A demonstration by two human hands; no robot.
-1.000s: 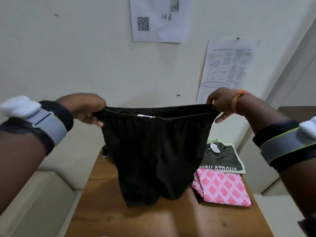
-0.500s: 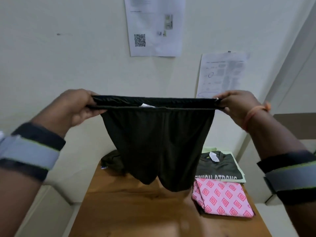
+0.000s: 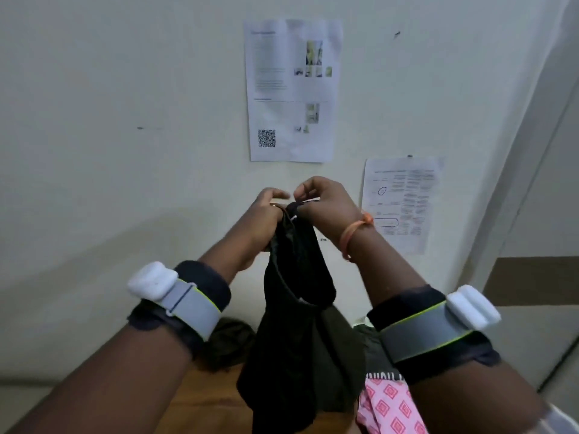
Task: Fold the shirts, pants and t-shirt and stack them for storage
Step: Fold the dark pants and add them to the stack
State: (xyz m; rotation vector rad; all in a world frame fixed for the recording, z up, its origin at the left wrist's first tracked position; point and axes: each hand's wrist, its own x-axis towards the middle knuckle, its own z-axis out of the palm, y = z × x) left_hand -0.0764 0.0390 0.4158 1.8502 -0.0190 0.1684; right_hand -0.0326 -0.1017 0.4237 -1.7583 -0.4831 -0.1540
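White plaster wall (image 3: 125,89) is filling the upper view. At far left, a grey strap with a white sensor pod (image 3: 152,280) is wrapping the left forearm over a dark cuff. Below it, a crumpled olive garment (image 3: 228,343) is lying on the wooden desk (image 3: 203,399) against the wall. The left hand (image 3: 266,211) is gripping the gathered waistband of the black shorts (image 3: 297,339), its fingers (image 3: 277,194) curling around the cloth at the top. Touching it, the right hand (image 3: 326,202) is pinching the same bunched waistband, fingers folded in tight. The shorts are hanging doubled over lengthwise from both hands in the air, above the desk, the legs dangling down at the middle of the view. Behind the hands, a printed sheet with a QR code (image 3: 293,89) is sticking to the wall. An orange thread bracelet (image 3: 355,234) is circling the right wrist. Further right, a second printed sheet (image 3: 401,205) with pen circles is hanging lower. A pink patterned garment (image 3: 388,405) is lying folded on the desk under a dark t-shirt with white lettering (image 3: 376,358), partly hidden by the right forearm and its strap sensor (image 3: 470,306).
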